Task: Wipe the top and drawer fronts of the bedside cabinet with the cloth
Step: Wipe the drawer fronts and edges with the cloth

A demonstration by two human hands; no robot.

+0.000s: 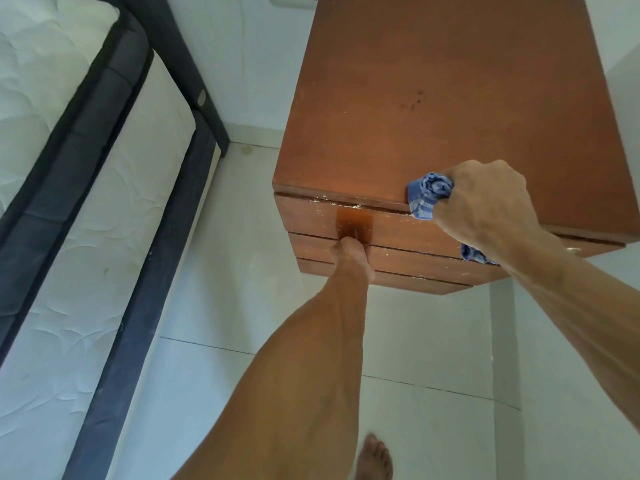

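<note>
The brown wooden bedside cabinet [433,98] fills the upper right, seen from above, with its drawer fronts [311,220] facing me. My right hand [491,202] is shut on a bunched blue checked cloth [427,194], pressed at the front edge of the top, over the upper drawer. A tail of the cloth hangs below my wrist. My left hand [351,252] reaches under the dark handle [355,221] of the top drawer; its fingers are hidden behind the drawer front.
A bed with a white mattress [52,116] and dark frame [145,271] runs along the left. White floor tiles [242,341] lie between bed and cabinet. My bare foot [374,459] stands at the bottom. A wall socket [294,0] sits behind the cabinet.
</note>
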